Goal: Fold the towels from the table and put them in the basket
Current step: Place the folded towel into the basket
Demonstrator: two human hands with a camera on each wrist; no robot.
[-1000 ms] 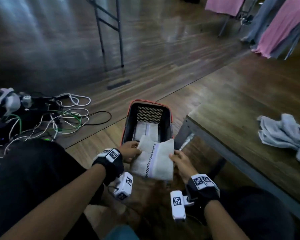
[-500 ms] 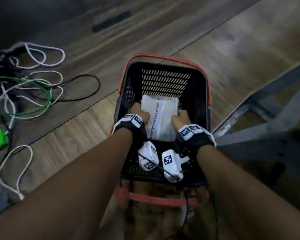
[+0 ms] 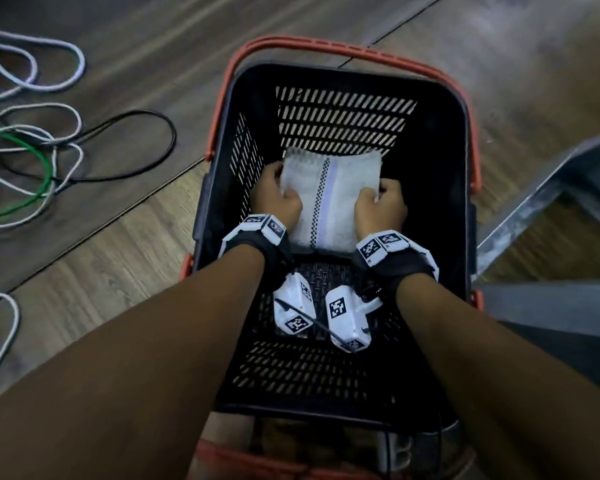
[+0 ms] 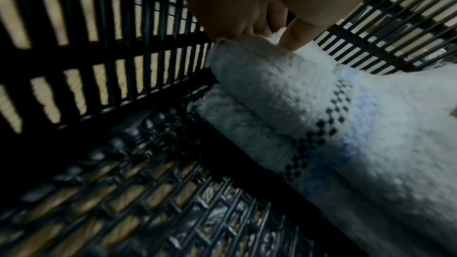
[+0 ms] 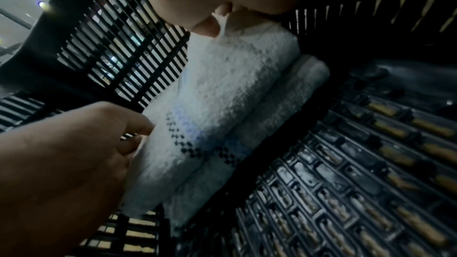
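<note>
Your folded towel (image 3: 329,199) sits inside the basket (image 3: 461,140), on top of another folded towel (image 5: 284,93) near the far wall. Let go unevenly and the fold could spring open or slide off the one beneath, since terry is soft. Your left hand (image 3: 278,199) and right hand (image 3: 381,209) each have a closed grip, fingers curled, pinching the towel's side edges.
</note>
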